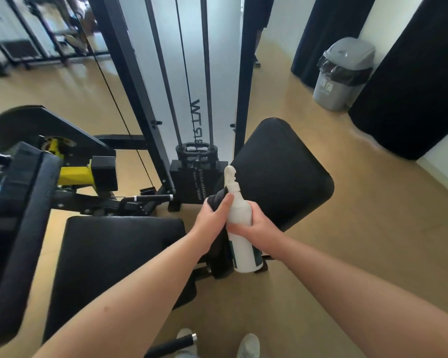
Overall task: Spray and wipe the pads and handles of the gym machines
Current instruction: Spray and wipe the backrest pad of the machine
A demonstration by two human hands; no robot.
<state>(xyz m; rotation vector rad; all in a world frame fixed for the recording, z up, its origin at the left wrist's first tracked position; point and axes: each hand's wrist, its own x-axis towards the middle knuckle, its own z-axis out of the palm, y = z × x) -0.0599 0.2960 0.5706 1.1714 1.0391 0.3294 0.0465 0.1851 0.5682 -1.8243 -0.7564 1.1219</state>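
Observation:
A white spray bottle [239,210] stands upright in the middle of the view, its nozzle pointing up. My right hand [254,226] grips the bottle's body from the right. My left hand [214,215] holds a dark cloth [216,198] and its thumb lies against the bottle's left side. Behind the bottle is a black back pad [282,169] of the machine, tilted. A black seat pad [114,254] lies below and left of my hands. A black handle with a chrome end [176,344] shows at the bottom edge.
The weight stack [197,177] and its black frame [140,81] rise behind the pads. A long black pad [18,241] and yellow machine parts [75,174] fill the left. A grey bin [344,73] stands at the back right by dark curtains [411,86]. Tan floor [347,228] spreads to the right.

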